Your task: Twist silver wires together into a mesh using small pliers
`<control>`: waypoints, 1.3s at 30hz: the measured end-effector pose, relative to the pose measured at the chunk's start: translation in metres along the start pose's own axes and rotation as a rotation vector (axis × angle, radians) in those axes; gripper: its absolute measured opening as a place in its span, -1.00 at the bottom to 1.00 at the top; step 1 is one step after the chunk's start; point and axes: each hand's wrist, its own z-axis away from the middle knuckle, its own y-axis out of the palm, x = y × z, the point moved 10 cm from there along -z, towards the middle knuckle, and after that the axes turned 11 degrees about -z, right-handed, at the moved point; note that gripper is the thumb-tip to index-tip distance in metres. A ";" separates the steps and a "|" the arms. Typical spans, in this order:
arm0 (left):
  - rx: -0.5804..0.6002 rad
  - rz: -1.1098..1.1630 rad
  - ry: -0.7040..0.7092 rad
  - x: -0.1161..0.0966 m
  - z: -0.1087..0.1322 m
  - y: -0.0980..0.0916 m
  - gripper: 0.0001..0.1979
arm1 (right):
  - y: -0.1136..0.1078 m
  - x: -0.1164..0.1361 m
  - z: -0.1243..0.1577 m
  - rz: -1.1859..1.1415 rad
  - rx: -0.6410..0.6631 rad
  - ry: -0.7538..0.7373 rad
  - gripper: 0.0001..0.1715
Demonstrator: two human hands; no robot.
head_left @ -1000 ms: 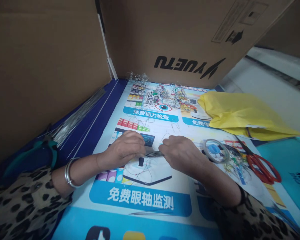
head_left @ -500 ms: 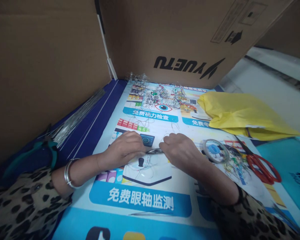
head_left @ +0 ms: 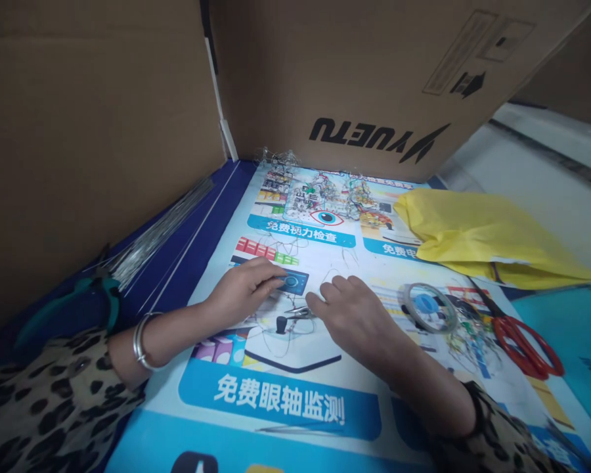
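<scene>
My left hand (head_left: 246, 289) lies on a printed poster (head_left: 285, 394) with its fingers stretched out to the right, the tips on a blue printed square. My right hand (head_left: 349, 314) rests flat beside it, fingers spread loosely and pointing left. Between the two hands a small metal wire piece (head_left: 298, 312) lies on the poster, just under my right fingertips, with thin wire loops around it. Neither hand grips it. A silver bangle (head_left: 140, 341) is on my left wrist.
Cardboard walls (head_left: 374, 79) close the back and left. A bundle of straight silver wires (head_left: 162, 226) and teal-handled pliers (head_left: 73, 305) lie at the left. A tape roll (head_left: 426, 307), red scissors (head_left: 526, 338) and a yellow bag (head_left: 477, 230) are at the right; tangled wire pieces (head_left: 325, 194) are at the back.
Both hands were pinched together on the small metal piece. They have let go and spread; the piece now lies on the poster. The view has shifted slightly.
</scene>
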 end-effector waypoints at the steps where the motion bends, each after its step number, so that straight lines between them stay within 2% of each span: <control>1: 0.003 -0.007 -0.028 0.003 0.000 0.001 -0.87 | 0.000 0.001 0.000 0.010 0.003 -0.009 -0.89; 6: 0.013 -0.101 -0.116 0.016 -0.001 0.001 -0.86 | 0.001 0.003 0.000 0.052 0.011 -0.035 -0.88; 10: 0.071 -0.203 -0.044 0.011 -0.003 0.006 -0.90 | 0.002 0.004 0.001 0.060 0.001 -0.034 -0.88; 14: 0.058 -0.145 0.011 0.006 -0.003 0.003 -0.86 | 0.002 0.002 0.002 0.044 -0.028 -0.025 -0.90; 19: 0.019 -0.072 0.043 0.001 0.000 -0.009 -0.82 | 0.004 -0.010 0.005 0.013 -0.037 0.038 -0.87; 23: -0.121 -0.041 0.015 -0.004 0.006 -0.035 -0.80 | 0.003 -0.021 0.009 -0.030 -0.049 0.091 -0.81; 24: -0.153 -0.031 0.018 -0.009 0.010 -0.040 -0.80 | 0.001 -0.023 0.010 -0.046 -0.057 0.108 -0.79; 26: -0.142 -0.052 0.046 -0.022 0.019 -0.042 -0.80 | -0.002 -0.029 0.011 -0.070 -0.080 0.143 -0.76; 27: -0.081 -0.082 0.085 -0.032 0.024 -0.036 -0.77 | -0.004 -0.032 0.012 -0.071 -0.092 0.160 -0.74; 29: 0.146 -0.166 0.166 -0.051 0.037 -0.010 -0.66 | -0.005 -0.037 0.011 -0.046 -0.107 0.198 -0.69; 31: 0.345 -0.224 0.231 -0.066 0.053 0.013 -0.40 | -0.002 -0.040 0.007 0.007 -0.091 0.227 -0.64; 33: 0.471 -0.240 0.268 -0.076 0.065 0.029 -0.26 | 0.004 -0.039 -0.001 0.054 -0.051 0.228 -0.63; 36: 0.568 -0.244 0.282 -0.079 0.072 0.041 -0.23 | 0.008 -0.034 -0.015 0.092 -0.044 0.212 -0.65; 39: 0.582 -0.247 0.287 -0.078 0.074 0.044 -0.23 | 0.009 -0.029 -0.027 0.102 -0.012 0.205 -0.69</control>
